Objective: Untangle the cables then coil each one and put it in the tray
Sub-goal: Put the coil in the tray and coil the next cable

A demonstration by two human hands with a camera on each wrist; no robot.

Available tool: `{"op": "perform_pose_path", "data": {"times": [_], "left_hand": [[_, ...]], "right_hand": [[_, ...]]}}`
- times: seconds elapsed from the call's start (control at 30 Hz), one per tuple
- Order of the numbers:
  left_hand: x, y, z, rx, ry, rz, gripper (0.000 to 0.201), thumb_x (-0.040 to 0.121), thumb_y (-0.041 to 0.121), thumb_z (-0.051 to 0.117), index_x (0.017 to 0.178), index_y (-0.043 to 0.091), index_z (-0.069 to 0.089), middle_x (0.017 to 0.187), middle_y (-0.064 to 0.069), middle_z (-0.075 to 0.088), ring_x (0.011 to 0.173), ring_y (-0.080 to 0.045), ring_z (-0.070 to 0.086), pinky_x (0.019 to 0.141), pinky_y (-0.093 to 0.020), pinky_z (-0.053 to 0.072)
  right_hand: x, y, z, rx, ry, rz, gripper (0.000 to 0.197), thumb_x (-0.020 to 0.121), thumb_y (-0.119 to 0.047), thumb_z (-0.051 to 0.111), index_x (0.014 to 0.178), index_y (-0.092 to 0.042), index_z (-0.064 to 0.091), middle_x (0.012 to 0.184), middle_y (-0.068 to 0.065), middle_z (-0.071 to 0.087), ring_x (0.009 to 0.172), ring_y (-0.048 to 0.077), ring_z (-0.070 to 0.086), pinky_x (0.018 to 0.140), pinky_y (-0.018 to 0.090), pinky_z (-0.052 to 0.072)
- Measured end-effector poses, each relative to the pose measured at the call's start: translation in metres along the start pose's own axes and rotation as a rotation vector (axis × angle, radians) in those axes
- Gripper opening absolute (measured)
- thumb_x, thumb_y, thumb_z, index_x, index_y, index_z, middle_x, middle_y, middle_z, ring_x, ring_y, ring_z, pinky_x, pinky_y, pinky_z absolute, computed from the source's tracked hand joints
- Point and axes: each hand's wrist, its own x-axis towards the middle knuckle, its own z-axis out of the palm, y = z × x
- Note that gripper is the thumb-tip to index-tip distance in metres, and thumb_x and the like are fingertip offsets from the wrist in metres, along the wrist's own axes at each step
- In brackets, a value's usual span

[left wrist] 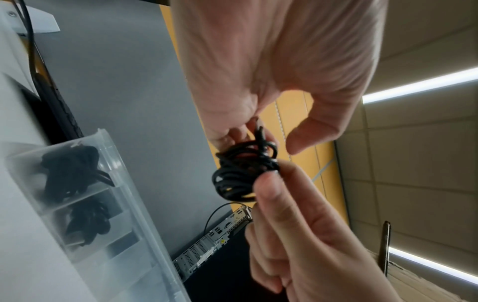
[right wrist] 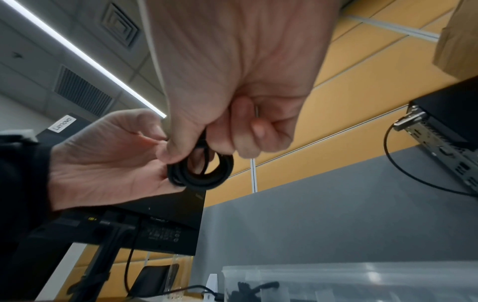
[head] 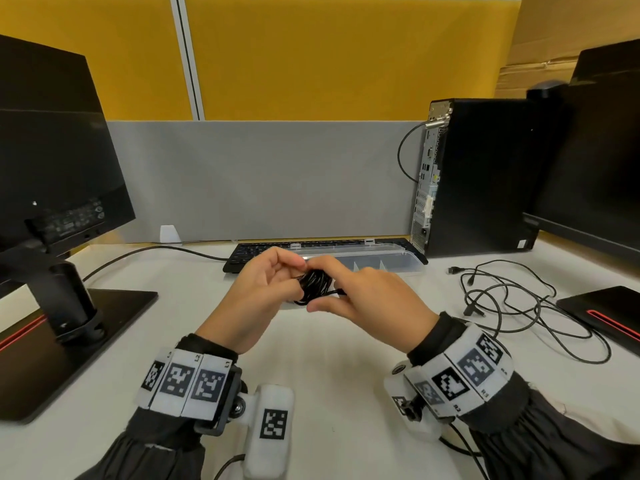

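Note:
I hold a small coil of black cable point(head: 314, 285) above the table between both hands. My left hand point(head: 294, 276) curls its fingers round the coil's left side; in the left wrist view the coil point(left wrist: 243, 173) hangs from those fingers point(left wrist: 232, 132). My right hand point(head: 333, 286) pinches the coil's right side, and the right wrist view shows thumb and fingers closed on the coil point(right wrist: 201, 173). Just behind the hands lies the clear plastic tray point(head: 401, 263); two of its compartments hold coiled black cables point(left wrist: 72, 169) point(left wrist: 88, 222). A loose tangle of black cables point(head: 519, 306) lies on the table to the right.
A black keyboard point(head: 263, 252) lies behind the tray against the grey partition. A PC tower point(head: 485, 174) stands at the back right. Monitors on stands flank the desk at left point(head: 52, 150) and right point(head: 606, 168); their black bases point(head: 609, 315) reach onto the table.

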Motion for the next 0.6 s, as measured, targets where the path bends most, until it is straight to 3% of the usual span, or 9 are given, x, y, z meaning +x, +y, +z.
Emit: {"op": "perform_pose_path", "data": {"times": [0.13, 0.2, 0.27, 0.33, 0.43, 0.5, 0.6], "left_hand": [[-0.002, -0.003, 0.001, -0.008, -0.058, 0.056, 0.046, 0.057, -0.007, 0.051, 0.099, 0.010, 0.055, 0.097, -0.006, 0.062, 0.088, -0.008, 0.065, 0.071, -0.018, 0.051], [-0.002, -0.005, 0.003, 0.019, -0.086, 0.104, 0.053, 0.060, -0.007, 0.058, 0.108, 0.017, 0.056, 0.103, 0.000, 0.067, 0.100, -0.009, 0.064, 0.082, -0.021, 0.051], [-0.002, -0.009, 0.007, 0.142, -0.083, 0.163, 0.056, 0.065, 0.005, 0.070, 0.114, 0.026, 0.054, 0.110, 0.007, 0.066, 0.108, -0.009, 0.060, 0.093, -0.025, 0.048], [0.000, -0.013, 0.011, 0.316, -0.041, 0.217, 0.054, 0.070, 0.021, 0.074, 0.116, 0.034, 0.051, 0.112, 0.012, 0.061, 0.109, -0.007, 0.057, 0.095, -0.026, 0.046], [0.001, -0.015, 0.014, 0.361, 0.013, 0.258, 0.042, 0.074, 0.037, 0.067, 0.113, 0.036, 0.051, 0.108, 0.018, 0.061, 0.108, -0.007, 0.056, 0.093, -0.026, 0.046], [0.001, -0.014, 0.014, 0.291, 0.030, 0.274, 0.037, 0.079, 0.029, 0.068, 0.112, 0.029, 0.052, 0.106, 0.015, 0.063, 0.105, -0.005, 0.058, 0.089, -0.021, 0.047], [0.002, -0.016, 0.018, 0.132, 0.057, 0.240, 0.030, 0.087, 0.001, 0.058, 0.112, 0.016, 0.052, 0.105, 0.005, 0.063, 0.097, 0.001, 0.061, 0.080, -0.014, 0.047]], "right_hand": [[-0.002, 0.005, -0.001, 0.216, 0.070, 0.061, 0.041, 0.086, -0.054, 0.050, 0.120, -0.031, 0.046, 0.061, -0.014, 0.043, 0.059, 0.009, 0.044, 0.054, 0.026, 0.035], [-0.002, 0.007, -0.002, 0.522, 0.136, 0.104, 0.025, 0.088, -0.043, 0.056, 0.107, -0.027, 0.051, 0.066, -0.015, 0.052, 0.056, 0.003, 0.047, 0.052, 0.020, 0.034], [-0.003, 0.009, -0.003, 0.809, 0.148, 0.171, 0.014, 0.091, -0.031, 0.055, 0.099, -0.019, 0.053, 0.060, -0.017, 0.055, 0.048, 0.000, 0.047, 0.047, 0.012, 0.032], [-0.006, 0.008, 0.000, 1.072, 0.070, 0.256, 0.014, 0.094, -0.029, 0.051, 0.095, -0.016, 0.052, 0.045, -0.016, 0.046, 0.038, 0.002, 0.035, 0.040, 0.013, 0.025], [-0.007, 0.006, 0.003, 1.370, -0.033, 0.323, 0.020, 0.094, -0.037, 0.047, 0.087, -0.018, 0.049, 0.046, -0.009, 0.028, 0.039, 0.006, 0.020, 0.039, 0.018, 0.016], [-0.006, 0.004, 0.005, 1.487, -0.058, 0.320, 0.025, 0.091, -0.041, 0.048, 0.084, -0.018, 0.046, 0.048, -0.007, 0.024, 0.039, 0.007, 0.016, 0.039, 0.018, 0.014], [-0.003, 0.004, 0.008, 1.561, -0.084, 0.324, 0.027, 0.090, -0.044, 0.047, 0.087, -0.018, 0.045, 0.048, -0.008, 0.022, 0.039, 0.007, 0.015, 0.037, 0.017, 0.014]]}}
